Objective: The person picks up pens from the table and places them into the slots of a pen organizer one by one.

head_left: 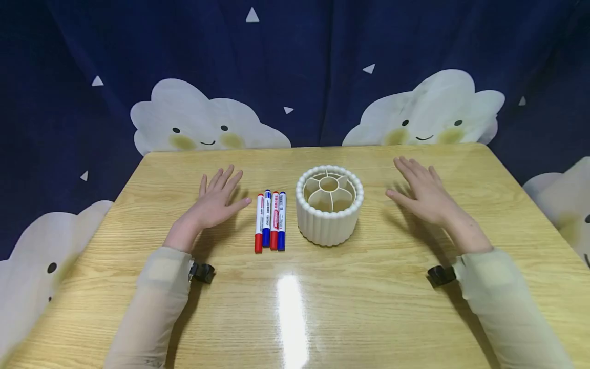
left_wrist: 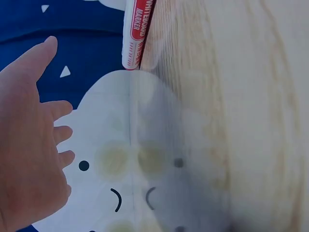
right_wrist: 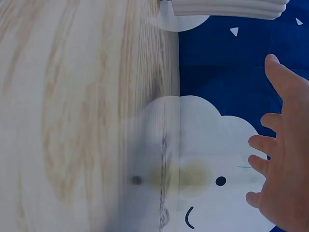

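Side by side on the table lie several whiteboard markers, red (head_left: 259, 223) and blue (head_left: 266, 219) in turn, their coloured caps toward me. A red whiteboard marker (left_wrist: 136, 34) also shows at the top of the left wrist view. My left hand (head_left: 216, 202) is just left of the row, fingers spread and holding nothing. Right of the markers stands a white ribbed round pen holder (head_left: 329, 225), its inside divided into compartments around a central ring. My right hand (head_left: 424, 195) hovers to the right of the holder with straight fingers, nothing in it; the holder's side (right_wrist: 229, 7) edges into the right wrist view.
The wooden table (head_left: 369, 307) reaches back to a dark blue curtain (head_left: 322, 61) printed with smiling clouds and triangles. A bright light reflection lies on the tabletop in front of the markers. Each wrist wears a small black camera (head_left: 203, 272).
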`<state>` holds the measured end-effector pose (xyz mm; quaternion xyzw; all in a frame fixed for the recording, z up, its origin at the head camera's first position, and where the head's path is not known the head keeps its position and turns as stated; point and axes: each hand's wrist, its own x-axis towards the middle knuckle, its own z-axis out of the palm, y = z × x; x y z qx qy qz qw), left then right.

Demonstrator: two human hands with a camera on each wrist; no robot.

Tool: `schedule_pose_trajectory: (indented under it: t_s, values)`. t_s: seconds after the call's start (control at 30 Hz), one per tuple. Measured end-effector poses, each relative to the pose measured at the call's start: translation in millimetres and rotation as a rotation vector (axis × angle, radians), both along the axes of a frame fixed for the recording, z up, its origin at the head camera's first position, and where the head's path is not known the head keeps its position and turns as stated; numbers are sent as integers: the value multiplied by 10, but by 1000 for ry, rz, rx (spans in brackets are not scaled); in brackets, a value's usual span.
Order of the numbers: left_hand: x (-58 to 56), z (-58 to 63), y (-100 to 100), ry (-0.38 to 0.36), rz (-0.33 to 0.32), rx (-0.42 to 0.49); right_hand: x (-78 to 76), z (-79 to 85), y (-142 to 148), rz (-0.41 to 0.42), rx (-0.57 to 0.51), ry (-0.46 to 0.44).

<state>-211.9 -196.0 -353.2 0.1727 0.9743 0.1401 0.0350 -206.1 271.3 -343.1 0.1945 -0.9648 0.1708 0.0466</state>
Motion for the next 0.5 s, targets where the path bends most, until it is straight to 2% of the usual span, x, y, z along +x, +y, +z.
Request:
schedule_pose_trajectory:
  t_s: [0.5]
  values:
    - [-46, -36, 103, -17, -40, 87, -3, -14, -140, 110, -160, -78]
